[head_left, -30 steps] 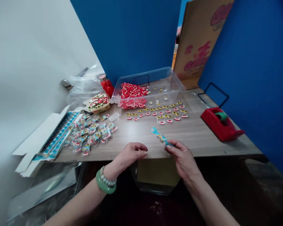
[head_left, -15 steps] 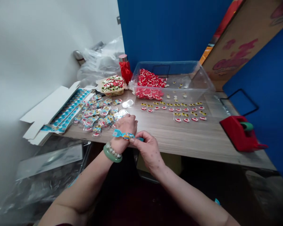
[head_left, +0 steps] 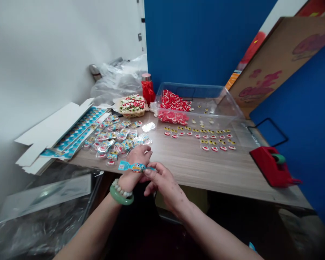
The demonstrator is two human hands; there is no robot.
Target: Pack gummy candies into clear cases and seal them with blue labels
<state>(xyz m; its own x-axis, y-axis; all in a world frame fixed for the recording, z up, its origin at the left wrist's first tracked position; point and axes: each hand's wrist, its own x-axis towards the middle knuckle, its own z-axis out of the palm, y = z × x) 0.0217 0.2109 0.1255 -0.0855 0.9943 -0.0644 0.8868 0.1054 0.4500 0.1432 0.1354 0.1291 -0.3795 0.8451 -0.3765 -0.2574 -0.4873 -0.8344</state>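
Across the back of my left wrist lies a blue printed label strip (head_left: 137, 167) with a cartoon face and a square code at its left end. Thumb and forefinger of my right hand (head_left: 162, 182) pinch the strip's right end; its other fingers are loosely curled. My left hand (head_left: 139, 155) is held knuckles up with its fingers curled in, so whatever it may hold is hidden. Just beyond it is a heap of clear blister packs (head_left: 113, 137) with blue labels. A plain blister pack (head_left: 148, 127) lies at the heap's right side.
A clear plastic bin (head_left: 206, 116) holds red-and-white candies (head_left: 174, 103). Rows of eye and mouth candies (head_left: 212, 136) lie before it. A basket of candies (head_left: 132, 108), label sheets (head_left: 82, 126), a red-covered bottle (head_left: 148, 90) and a red tape dispenser (head_left: 272, 167) stand around.
Both hands have shifted left and slightly down in view, with the label strip still across my left wrist. My right hand's lower fingers have spread a little. The camera view has tilted up.
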